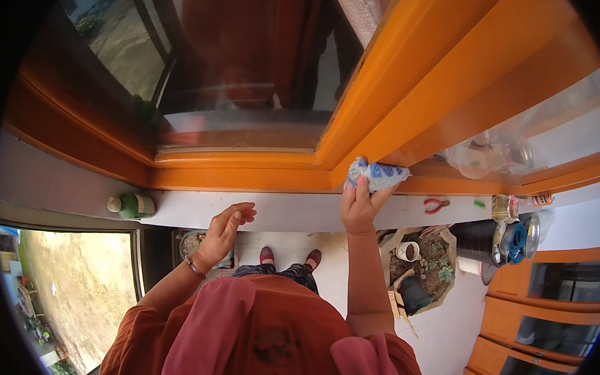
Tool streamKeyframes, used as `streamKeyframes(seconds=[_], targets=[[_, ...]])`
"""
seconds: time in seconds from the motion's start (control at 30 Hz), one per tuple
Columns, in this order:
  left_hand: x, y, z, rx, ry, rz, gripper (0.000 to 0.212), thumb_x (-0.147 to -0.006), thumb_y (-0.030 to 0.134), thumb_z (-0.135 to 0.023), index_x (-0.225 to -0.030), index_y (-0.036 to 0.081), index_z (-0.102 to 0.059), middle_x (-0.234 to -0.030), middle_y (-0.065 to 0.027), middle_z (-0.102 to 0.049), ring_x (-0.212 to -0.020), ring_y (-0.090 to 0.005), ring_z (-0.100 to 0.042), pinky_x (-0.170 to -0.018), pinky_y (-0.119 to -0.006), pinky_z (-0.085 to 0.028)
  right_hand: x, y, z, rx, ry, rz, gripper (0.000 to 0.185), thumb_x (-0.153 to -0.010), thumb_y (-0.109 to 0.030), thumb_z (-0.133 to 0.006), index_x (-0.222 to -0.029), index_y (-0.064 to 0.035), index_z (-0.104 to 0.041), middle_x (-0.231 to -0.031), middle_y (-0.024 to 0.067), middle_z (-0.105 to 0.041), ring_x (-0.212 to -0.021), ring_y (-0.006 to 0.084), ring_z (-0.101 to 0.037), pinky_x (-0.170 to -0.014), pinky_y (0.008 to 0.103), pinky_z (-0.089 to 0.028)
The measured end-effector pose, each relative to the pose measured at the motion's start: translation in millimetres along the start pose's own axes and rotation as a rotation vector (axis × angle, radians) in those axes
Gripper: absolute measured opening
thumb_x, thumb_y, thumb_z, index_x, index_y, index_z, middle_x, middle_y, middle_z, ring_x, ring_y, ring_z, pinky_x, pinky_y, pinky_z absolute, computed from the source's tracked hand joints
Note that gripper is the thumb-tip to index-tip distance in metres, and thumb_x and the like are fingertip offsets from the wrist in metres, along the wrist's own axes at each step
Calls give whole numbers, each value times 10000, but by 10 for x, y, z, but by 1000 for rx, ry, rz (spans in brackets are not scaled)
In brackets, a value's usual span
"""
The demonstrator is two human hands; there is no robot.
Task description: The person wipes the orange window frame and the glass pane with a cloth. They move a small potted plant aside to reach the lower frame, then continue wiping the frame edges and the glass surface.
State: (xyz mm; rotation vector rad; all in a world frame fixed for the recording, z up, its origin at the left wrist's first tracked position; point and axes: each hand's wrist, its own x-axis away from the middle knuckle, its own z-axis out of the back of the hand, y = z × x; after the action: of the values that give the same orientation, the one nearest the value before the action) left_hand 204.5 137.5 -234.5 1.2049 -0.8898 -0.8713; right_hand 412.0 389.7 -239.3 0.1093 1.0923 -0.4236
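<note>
My right hand (pixel 361 208) grips a crumpled white and blue cloth (pixel 378 176), which rests against the lower corner of an orange window frame (pixel 331 180). Left of it, my left hand (pixel 226 227) is held above the edge of the white sill (pixel 289 205), with nothing in it; its fingers are extended and the thumb stands apart. Dark glass (pixel 244 82) with reflections fills the frame in front of me. To the right, a second glass pane (pixel 495 152) reflects some objects.
A green bottle (pixel 135 206) lies at the sill's left. Red-handled pliers (pixel 435 206), a small green item (pixel 479 203) and a jar (pixel 504 208) are on its right part. Below stand a planter with succulents (pixel 441 266), a black container (pixel 475 241) and a stone-filled tray (pixel 195 245).
</note>
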Motion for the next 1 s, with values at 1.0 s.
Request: streamKeyframes(seconds=[1.0], targets=[[-622, -736, 210, -446, 371, -411, 287, -1016, 154, -476, -889, 6, -686, -724, -130, -678, -683, -284, -676, -649, -378, -523, -3352, -415, 1488, 213, 253, 179, 491, -947, -163, -561, -1438, -158, -562, -1548, 358, -262, -1422, 588, -218, -1166, 590, -240]])
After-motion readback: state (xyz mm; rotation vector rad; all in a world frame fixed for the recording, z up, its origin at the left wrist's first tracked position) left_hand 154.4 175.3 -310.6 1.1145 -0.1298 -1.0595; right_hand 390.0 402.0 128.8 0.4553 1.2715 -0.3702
